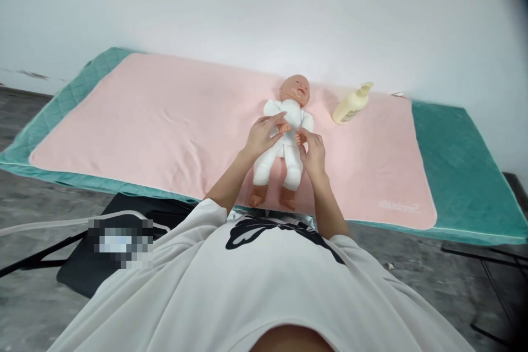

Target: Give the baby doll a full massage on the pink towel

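A baby doll [292, 113] in a white outfit lies face up on the pink mat, its head away from me and bare feet toward me. My left hand [263, 135] is over the doll's arm on the left, thumb and fingers apart on either side of its small hand. On the other side, my right hand [314, 151] has its fingers bent at the doll's other hand and appears to grip it. How firmly the fingertips press cannot be seen.
A pale yellow pump bottle [350, 106] lies tilted on the pink mat [124, 115], right of the doll. Beneath is a green quilted cover [457, 159] against a white wall. A black chair [82, 264] and a white cable [61, 224] are at lower left.
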A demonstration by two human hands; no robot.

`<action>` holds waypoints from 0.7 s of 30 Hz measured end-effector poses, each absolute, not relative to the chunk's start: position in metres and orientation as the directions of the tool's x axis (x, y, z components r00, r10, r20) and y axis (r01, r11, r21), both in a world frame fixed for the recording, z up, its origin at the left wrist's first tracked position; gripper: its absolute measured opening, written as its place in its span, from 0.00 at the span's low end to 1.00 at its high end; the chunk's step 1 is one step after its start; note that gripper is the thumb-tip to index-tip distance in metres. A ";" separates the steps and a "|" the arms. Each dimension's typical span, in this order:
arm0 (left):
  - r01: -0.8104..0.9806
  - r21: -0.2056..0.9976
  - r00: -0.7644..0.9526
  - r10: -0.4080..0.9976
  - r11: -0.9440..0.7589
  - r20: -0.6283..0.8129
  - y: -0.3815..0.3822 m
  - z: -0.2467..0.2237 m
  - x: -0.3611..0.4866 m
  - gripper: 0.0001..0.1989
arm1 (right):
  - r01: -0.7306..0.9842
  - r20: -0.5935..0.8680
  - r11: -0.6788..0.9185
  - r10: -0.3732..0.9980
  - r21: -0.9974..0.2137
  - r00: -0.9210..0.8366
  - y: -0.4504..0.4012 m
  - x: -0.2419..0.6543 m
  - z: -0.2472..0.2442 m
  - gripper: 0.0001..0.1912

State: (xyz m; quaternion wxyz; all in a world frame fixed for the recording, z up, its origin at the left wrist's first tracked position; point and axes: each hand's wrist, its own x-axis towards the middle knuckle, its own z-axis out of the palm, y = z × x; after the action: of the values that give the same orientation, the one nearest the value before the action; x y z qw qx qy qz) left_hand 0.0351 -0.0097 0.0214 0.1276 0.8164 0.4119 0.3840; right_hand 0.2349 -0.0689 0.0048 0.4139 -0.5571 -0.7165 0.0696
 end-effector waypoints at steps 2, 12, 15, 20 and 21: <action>0.572 0.482 0.429 0.743 -0.664 0.514 -0.011 0.016 0.038 0.27 | 0.763 0.491 0.370 0.868 -0.529 -0.081 -0.069 0.229 0.000 0.19; 0.602 0.378 0.484 0.698 -0.703 0.528 -0.014 0.005 0.039 0.21 | 0.813 0.477 0.341 0.874 -0.473 -0.090 -0.068 0.223 -0.007 0.16; 0.611 0.382 0.475 0.708 -0.693 0.523 -0.015 0.006 0.039 0.20 | 0.807 0.481 0.347 0.872 -0.478 -0.090 -0.069 0.223 -0.006 0.16; 0.641 0.395 0.381 0.719 -0.658 0.581 -0.011 0.014 0.029 0.20 | 0.785 0.502 0.335 0.864 -0.521 -0.035 -0.072 0.237 0.000 0.18; 0.646 0.400 0.358 0.720 -0.651 0.594 -0.009 0.017 0.025 0.20 | 0.781 0.512 0.324 0.859 -0.534 -0.007 -0.072 0.242 0.002 0.18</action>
State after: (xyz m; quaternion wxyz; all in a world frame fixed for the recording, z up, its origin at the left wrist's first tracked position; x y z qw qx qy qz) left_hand 0.0251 -0.0093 0.0168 0.0483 0.8226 0.4152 0.3854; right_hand 0.2424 -0.0723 0.0016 0.4012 -0.5794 -0.7078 0.0487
